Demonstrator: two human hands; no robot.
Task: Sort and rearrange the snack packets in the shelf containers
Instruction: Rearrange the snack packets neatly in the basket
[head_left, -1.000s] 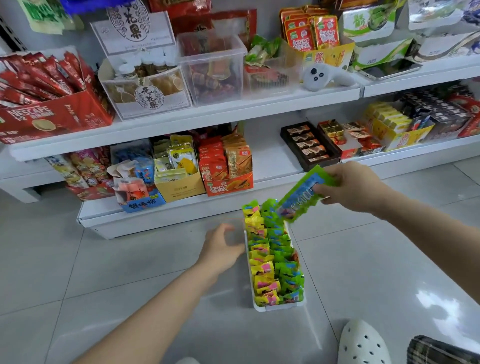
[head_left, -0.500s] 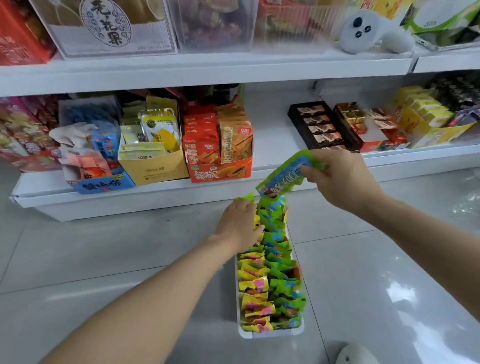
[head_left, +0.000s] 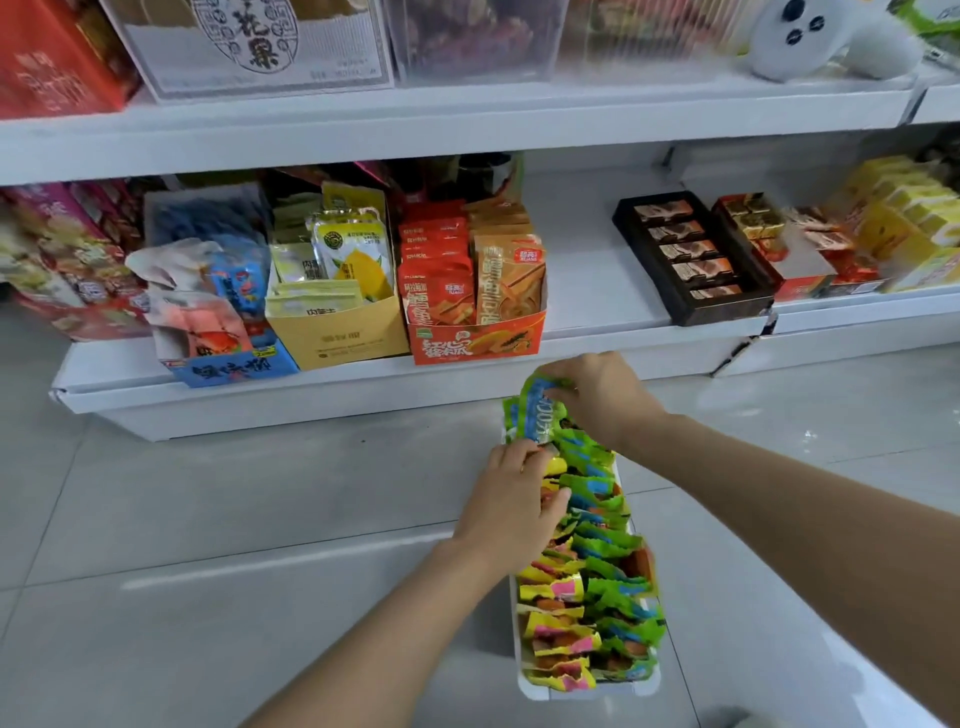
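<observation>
We're at the far end of the long white plastic tray (head_left: 587, 691) on the grey tiled floor (head_left: 260, 493), just in front of the white lower shelf (head_left: 363, 389). The tray holds two rows of small crinkly packets: yellow-and-pink row (head_left: 558, 631) on the left, green-and-blue row (head_left: 602, 551) on the right.

Our right hand (head_left: 602, 397) pinches the flat green-and-blue foil packet (head_left: 535, 415) by its top edge, fingers curled down onto it, with its lower edge going in at the far end of the green row. Our left hand (head_left: 511, 509) rests on the far part of the yellow row, fingers loosely curled over the packet tops. We can't tell whether it grips one or only presses them back to make room.

Risks as we see them:
- The rows are packed tight. If we push the packet in without a real gap, it crumples or rides up on its neighbours and sits proud.
- The slot is at the very end of the tray. If we let go early, it could tip over the end wall onto the floor.
- If the left hand lifts too soon, the leaning yellow packets could spring forward and spill into the green row, mixing the sort.
- Pressing on one end of a light tray on smooth tile could make it slide or skew.
- The frame is blurred, so the exact slot is unclear.
</observation>
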